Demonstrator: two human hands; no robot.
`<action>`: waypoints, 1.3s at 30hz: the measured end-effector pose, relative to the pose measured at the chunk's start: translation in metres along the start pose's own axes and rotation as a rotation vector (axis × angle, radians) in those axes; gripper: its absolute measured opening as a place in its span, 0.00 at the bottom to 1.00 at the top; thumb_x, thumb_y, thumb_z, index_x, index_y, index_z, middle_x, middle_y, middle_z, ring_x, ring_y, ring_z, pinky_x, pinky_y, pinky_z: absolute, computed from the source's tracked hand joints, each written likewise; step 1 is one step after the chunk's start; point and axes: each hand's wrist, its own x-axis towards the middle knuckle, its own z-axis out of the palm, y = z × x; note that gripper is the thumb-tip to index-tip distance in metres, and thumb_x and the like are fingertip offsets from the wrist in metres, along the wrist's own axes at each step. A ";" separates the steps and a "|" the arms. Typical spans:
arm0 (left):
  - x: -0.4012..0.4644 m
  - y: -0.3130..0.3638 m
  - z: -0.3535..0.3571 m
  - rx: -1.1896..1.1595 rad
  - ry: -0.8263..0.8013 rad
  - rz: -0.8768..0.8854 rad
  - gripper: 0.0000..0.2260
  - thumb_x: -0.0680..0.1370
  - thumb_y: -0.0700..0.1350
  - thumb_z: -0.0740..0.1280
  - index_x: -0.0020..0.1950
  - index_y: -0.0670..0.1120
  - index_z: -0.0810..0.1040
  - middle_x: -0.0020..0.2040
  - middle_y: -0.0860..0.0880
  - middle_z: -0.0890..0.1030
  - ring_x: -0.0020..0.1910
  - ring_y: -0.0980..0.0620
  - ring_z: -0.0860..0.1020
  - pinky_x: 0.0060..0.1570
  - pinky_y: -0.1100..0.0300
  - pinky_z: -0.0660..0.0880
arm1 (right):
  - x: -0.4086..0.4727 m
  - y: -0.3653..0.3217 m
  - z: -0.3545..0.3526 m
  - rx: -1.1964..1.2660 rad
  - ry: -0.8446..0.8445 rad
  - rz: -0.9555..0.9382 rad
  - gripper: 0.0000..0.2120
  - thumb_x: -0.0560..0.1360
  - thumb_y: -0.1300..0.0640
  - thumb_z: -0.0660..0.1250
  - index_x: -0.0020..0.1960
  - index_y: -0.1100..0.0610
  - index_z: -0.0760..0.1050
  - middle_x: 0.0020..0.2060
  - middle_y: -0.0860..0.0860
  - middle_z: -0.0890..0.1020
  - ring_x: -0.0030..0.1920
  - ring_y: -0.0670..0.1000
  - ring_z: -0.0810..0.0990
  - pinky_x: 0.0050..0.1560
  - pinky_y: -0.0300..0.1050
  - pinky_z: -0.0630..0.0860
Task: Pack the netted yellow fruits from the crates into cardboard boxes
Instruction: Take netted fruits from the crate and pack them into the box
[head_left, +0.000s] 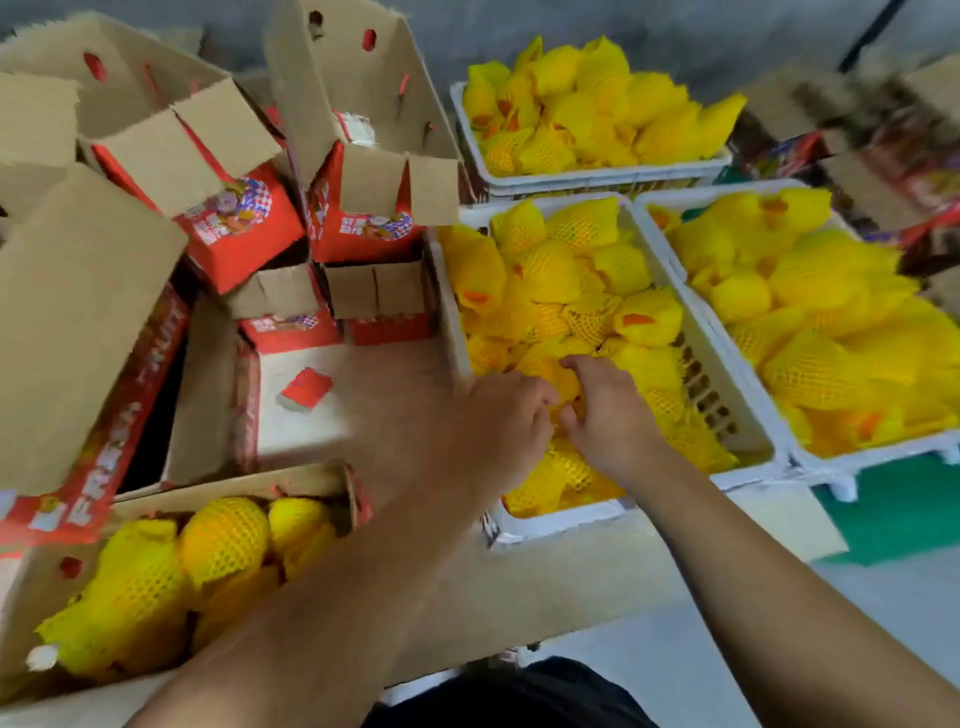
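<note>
Both my hands reach into the nearest white crate (727, 415), which holds many yellow netted fruits (550, 270). My left hand (498, 421) and my right hand (608, 410) meet over one netted fruit (563, 387) low in the crate, fingers curled onto it. Their fingertips are partly hidden in the netting. At the lower left an open cardboard box (311, 480) has several netted fruits (223, 535) inside. An open, fruitless cardboard box (332, 410) with a small red packet (306, 388) in it lies just left of the crate.
Two more white crates full of netted fruits stand at the right (883, 457) and at the back (597, 179). Several open red-and-brown cardboard boxes (228, 228) crowd the upper left. A green surface (893, 514) shows at the right, under the crates.
</note>
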 end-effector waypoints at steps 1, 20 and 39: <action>0.008 0.001 0.011 0.110 -0.017 0.003 0.12 0.80 0.52 0.61 0.60 0.56 0.81 0.57 0.54 0.83 0.60 0.50 0.79 0.65 0.49 0.67 | 0.008 0.019 -0.005 -0.151 -0.107 0.063 0.34 0.76 0.54 0.70 0.78 0.55 0.62 0.72 0.58 0.69 0.70 0.63 0.69 0.68 0.57 0.70; 0.012 -0.003 0.024 0.163 0.033 0.000 0.20 0.78 0.62 0.65 0.65 0.54 0.78 0.51 0.57 0.85 0.52 0.52 0.81 0.65 0.52 0.67 | 0.016 0.048 -0.053 0.106 -0.146 0.182 0.30 0.69 0.48 0.78 0.63 0.57 0.67 0.58 0.58 0.75 0.59 0.63 0.74 0.53 0.59 0.75; -0.130 -0.076 -0.090 -0.960 0.590 -0.222 0.25 0.70 0.38 0.72 0.66 0.48 0.73 0.61 0.39 0.75 0.59 0.42 0.79 0.52 0.46 0.82 | -0.062 -0.219 0.027 1.730 -0.491 0.454 0.26 0.75 0.46 0.73 0.68 0.59 0.77 0.62 0.61 0.83 0.63 0.58 0.82 0.67 0.55 0.76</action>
